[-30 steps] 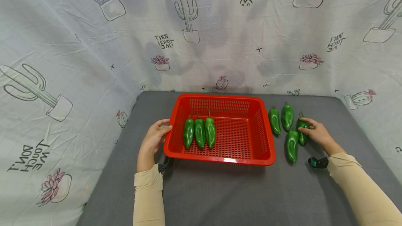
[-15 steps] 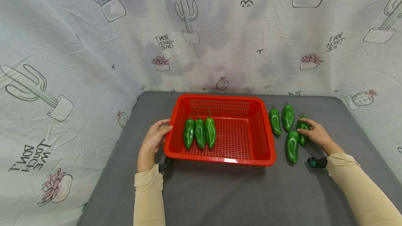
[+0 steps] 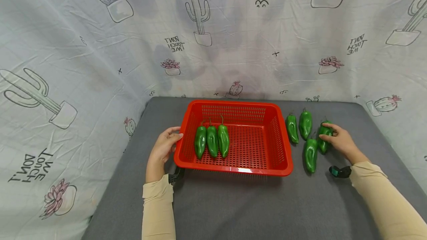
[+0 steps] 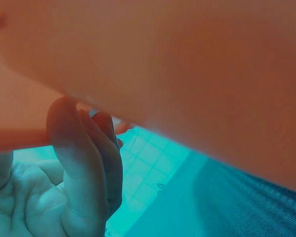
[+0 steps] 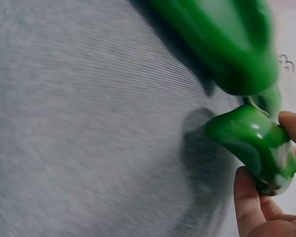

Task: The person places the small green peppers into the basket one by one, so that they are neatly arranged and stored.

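Note:
My left hand (image 3: 164, 144) grips the left rim of a red plastic basket (image 3: 230, 169); in the left wrist view its curled fingers (image 4: 84, 163) show beneath the blurred basket wall. Three green peppers lie side by side in the basket's left half, the middle pepper (image 3: 212, 142) between two others. Right of the basket, my right hand (image 3: 343, 143) pinches a green pepper (image 3: 325, 136) between thumb and fingers. The right wrist view shows this held pepper (image 5: 256, 143) tilted, with its shadow on the cloth beside it and another pepper (image 5: 227, 39) close above.
Three more peppers lie on the grey cloth-covered table (image 3: 233, 206): one pepper (image 3: 291, 129) by the basket's right wall, another pepper (image 3: 305, 124) beside it, and a nearer pepper (image 3: 310, 155). A printed curtain (image 3: 227, 58) rises behind the table and on both sides.
The right hand has shifted slightly right with the pepper it pinches, opening a small gap from the nearer pepper, whose stem now shows. The left hand and basket stay put.

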### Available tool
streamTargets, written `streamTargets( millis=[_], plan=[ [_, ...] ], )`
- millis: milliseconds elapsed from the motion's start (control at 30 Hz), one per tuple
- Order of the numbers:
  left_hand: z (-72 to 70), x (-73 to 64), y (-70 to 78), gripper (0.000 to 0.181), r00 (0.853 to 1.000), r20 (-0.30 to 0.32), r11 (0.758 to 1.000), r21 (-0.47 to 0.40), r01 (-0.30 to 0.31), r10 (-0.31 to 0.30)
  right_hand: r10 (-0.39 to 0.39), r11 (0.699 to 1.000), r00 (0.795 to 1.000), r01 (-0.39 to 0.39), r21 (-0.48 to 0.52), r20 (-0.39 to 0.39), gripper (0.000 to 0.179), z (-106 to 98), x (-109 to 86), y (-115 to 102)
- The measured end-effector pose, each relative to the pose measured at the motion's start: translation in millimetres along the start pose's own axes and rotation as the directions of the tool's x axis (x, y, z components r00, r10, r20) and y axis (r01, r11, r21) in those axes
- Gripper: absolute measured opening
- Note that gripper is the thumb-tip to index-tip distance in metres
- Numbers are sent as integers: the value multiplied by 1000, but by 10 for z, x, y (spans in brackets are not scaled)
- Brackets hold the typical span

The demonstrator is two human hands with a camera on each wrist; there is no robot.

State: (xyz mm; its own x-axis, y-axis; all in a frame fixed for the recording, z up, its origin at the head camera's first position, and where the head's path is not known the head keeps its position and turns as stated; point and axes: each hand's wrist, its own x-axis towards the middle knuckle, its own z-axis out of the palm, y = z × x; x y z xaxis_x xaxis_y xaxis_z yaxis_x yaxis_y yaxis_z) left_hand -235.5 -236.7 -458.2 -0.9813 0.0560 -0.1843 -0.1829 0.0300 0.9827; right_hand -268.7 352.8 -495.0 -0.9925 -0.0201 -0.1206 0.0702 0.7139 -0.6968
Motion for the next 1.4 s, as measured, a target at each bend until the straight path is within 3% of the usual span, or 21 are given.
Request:
streamTargets(
  millis=[500, 800, 1133, 1400],
  plan=[
    [-12, 18, 1, 45, 1000, -4, 1000, 17, -5, 5, -2, 991, 997, 13, 134, -80, 71, -154, -41, -234],
    [-21, 15, 13, 46, 1000, 3, 1000, 22, -6, 6, -83, 990, 987, 98, 103, -138, 67, -197, -59, -545],
    [-4, 4, 28, 45, 1000, 3, 1000, 24, -13, 13, -164, 966, 982, 179, 186, -94, 64, -171, -96, -900],
    [2, -7, 8, 45, 1000, -1, 999, 31, -7, 7, -205, 964, 977, 212, 162, -60, 61, -80, -132, -1154]
  ],
)
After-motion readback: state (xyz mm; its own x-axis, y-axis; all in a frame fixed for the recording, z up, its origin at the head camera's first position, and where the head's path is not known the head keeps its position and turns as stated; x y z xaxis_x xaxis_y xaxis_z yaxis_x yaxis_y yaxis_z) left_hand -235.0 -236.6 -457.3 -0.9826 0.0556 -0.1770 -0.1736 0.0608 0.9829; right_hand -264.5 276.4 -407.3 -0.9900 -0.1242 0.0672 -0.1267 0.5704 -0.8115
